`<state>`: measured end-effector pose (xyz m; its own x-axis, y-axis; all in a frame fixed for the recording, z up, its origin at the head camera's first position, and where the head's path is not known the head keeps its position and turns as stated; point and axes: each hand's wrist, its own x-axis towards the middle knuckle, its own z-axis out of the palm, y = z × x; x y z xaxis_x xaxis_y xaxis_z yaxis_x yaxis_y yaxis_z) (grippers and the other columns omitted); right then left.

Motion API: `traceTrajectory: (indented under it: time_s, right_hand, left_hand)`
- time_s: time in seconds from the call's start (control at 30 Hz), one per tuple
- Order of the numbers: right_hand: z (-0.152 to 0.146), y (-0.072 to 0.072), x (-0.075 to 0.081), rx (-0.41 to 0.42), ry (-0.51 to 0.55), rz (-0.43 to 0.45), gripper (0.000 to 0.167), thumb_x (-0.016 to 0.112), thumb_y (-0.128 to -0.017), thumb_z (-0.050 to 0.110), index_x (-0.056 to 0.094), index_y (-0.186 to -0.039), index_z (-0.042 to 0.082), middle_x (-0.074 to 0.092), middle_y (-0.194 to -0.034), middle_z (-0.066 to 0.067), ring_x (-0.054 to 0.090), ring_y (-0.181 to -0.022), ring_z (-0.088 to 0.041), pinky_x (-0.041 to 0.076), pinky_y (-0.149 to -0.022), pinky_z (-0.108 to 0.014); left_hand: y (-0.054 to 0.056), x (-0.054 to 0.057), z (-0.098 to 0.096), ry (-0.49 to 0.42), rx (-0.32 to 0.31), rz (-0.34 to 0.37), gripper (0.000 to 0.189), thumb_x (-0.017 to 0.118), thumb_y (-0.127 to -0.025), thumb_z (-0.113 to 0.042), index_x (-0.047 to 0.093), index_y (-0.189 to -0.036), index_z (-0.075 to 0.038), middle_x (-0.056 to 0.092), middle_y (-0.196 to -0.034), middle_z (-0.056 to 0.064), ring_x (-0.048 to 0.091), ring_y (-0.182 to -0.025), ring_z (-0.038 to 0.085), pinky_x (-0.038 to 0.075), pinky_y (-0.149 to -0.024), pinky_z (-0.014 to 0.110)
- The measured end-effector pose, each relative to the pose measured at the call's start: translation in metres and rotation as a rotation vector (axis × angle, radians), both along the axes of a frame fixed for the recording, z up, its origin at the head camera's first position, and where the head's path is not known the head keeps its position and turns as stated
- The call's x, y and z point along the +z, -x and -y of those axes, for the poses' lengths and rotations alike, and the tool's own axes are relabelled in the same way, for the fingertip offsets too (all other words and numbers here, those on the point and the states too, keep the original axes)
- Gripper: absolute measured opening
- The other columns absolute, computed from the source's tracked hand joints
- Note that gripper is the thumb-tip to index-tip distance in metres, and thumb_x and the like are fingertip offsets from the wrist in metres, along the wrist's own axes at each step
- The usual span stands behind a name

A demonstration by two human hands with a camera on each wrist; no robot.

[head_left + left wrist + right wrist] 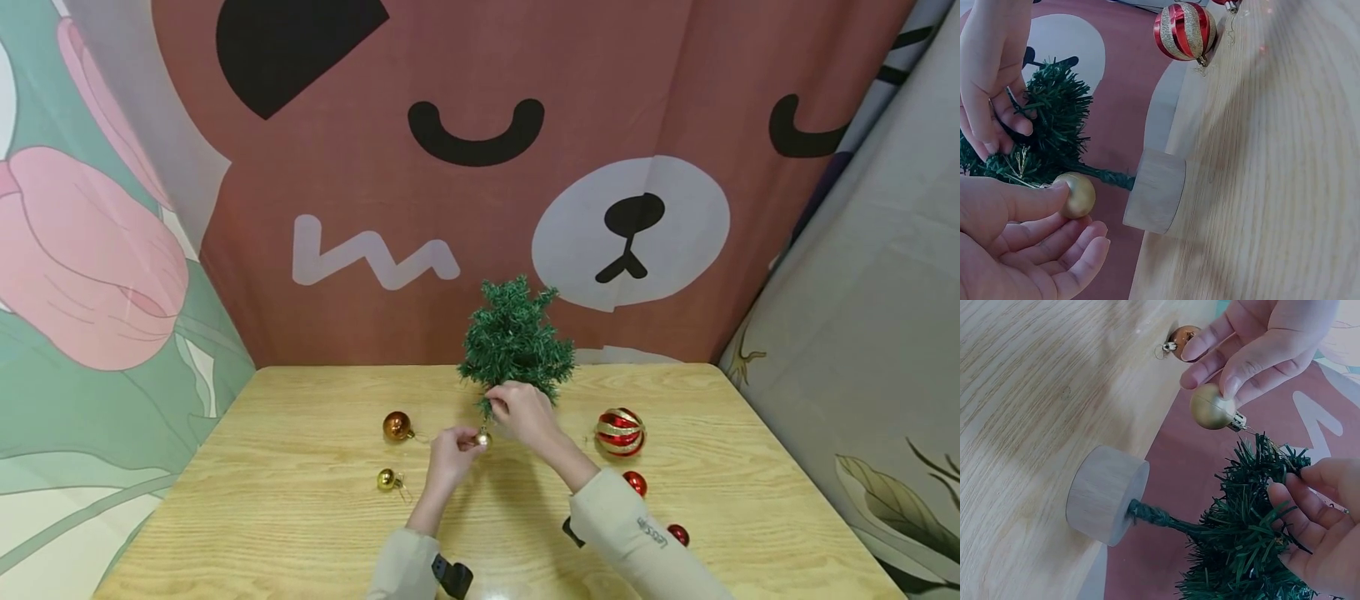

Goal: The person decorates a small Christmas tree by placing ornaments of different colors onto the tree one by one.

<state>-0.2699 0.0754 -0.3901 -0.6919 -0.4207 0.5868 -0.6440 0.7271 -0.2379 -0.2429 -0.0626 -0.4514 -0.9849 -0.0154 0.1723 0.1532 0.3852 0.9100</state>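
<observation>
A small green artificial Christmas tree (513, 329) stands at the table's back edge on a round wooden base (1105, 495). My left hand (448, 458) pinches a matte gold ball ornament (1211, 407) between thumb and fingers, low at the tree's front. From the ball's cap a thin gold string (1021, 159) runs up to a branch. With thumb and fingertips, my right hand (525, 412) pinches that branch tip (1272, 453) beside the string. Whether the loop is around the branch is hard to tell.
On the left of the table (300, 500) lie a copper ball ornament (397, 426) and a shiny gold one (386, 479). To the right are a large red-and-gold striped ball (620, 432) and two small red balls (635, 482). A bear-print curtain (480, 217) hangs behind.
</observation>
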Motion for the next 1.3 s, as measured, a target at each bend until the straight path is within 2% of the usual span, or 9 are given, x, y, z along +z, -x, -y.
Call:
traceTrajectory:
  time_s: [0.13, 0.37, 0.57, 0.8, 1.03, 1.3]
  right_hand:
    - [-0.001, 0.0, 0.0, 0.022, -0.027, -0.002, 0.011, 0.061, -0.082, 0.004, 0.07, -0.087, 0.007, 0.06, -0.069, 0.0, 0.033, -0.042, -0.003, 0.027, -0.038, -0.017]
    - [-0.002, 0.0, 0.002, 0.047, -0.041, -0.019, 0.011, 0.065, -0.08, 0.006, 0.069, -0.089, 0.004, 0.062, -0.073, -0.003, 0.053, -0.052, -0.008, 0.039, -0.042, -0.017]
    - [-0.003, -0.001, 0.005, 0.096, -0.015, -0.033, 0.011, 0.067, -0.077, 0.004, 0.068, -0.088, 0.0, 0.062, -0.074, -0.006, 0.058, -0.059, -0.012, 0.045, -0.05, -0.018]
    - [-0.007, -0.003, 0.012, 0.126, -0.024, -0.079, 0.006, 0.067, -0.077, 0.004, 0.069, -0.083, 0.003, 0.061, -0.072, -0.002, 0.055, -0.055, -0.01, 0.043, -0.048, -0.017]
    - [-0.009, -0.003, 0.02, 0.135, -0.04, -0.131, 0.004, 0.068, -0.077, 0.006, 0.069, -0.08, 0.003, 0.06, -0.069, -0.001, 0.053, -0.052, -0.009, 0.04, -0.045, -0.016]
    - [-0.011, 0.004, 0.028, 0.091, -0.087, -0.19, 0.004, 0.069, -0.076, 0.008, 0.07, -0.08, 0.006, 0.06, -0.069, 0.0, 0.051, -0.048, -0.007, 0.036, -0.04, -0.015]
  left_hand:
    - [0.0, -0.001, 0.0, 0.011, 0.008, 0.003, 0.02, 0.067, -0.074, 0.004, 0.062, -0.093, 0.011, 0.063, -0.08, 0.015, 0.058, -0.07, 0.022, 0.05, -0.061, 0.029]
    - [0.0, 0.003, 0.001, -0.004, 0.009, 0.005, 0.023, 0.066, -0.076, 0.002, 0.061, -0.097, 0.011, 0.062, -0.084, 0.015, 0.058, -0.073, 0.022, 0.05, -0.063, 0.029]
    - [-0.001, 0.007, 0.002, 0.014, -0.002, -0.03, 0.022, 0.067, -0.077, 0.0, 0.061, -0.095, 0.011, 0.063, -0.083, 0.016, 0.059, -0.073, 0.023, 0.05, -0.06, 0.028]
    - [-0.004, 0.008, 0.004, -0.003, -0.017, -0.047, 0.02, 0.066, -0.076, 0.002, 0.063, -0.094, 0.009, 0.063, -0.083, 0.015, 0.059, -0.072, 0.023, 0.05, -0.059, 0.027]
    - [-0.007, 0.007, 0.008, 0.01, -0.01, -0.052, 0.02, 0.065, -0.075, 0.003, 0.062, -0.094, 0.01, 0.063, -0.086, 0.016, 0.059, -0.076, 0.025, 0.05, -0.063, 0.03]
    - [-0.014, 0.004, 0.015, -0.006, 0.002, -0.052, 0.025, 0.066, -0.076, 0.001, 0.061, -0.098, 0.011, 0.062, -0.09, 0.021, 0.059, -0.08, 0.029, 0.051, -0.066, 0.03]
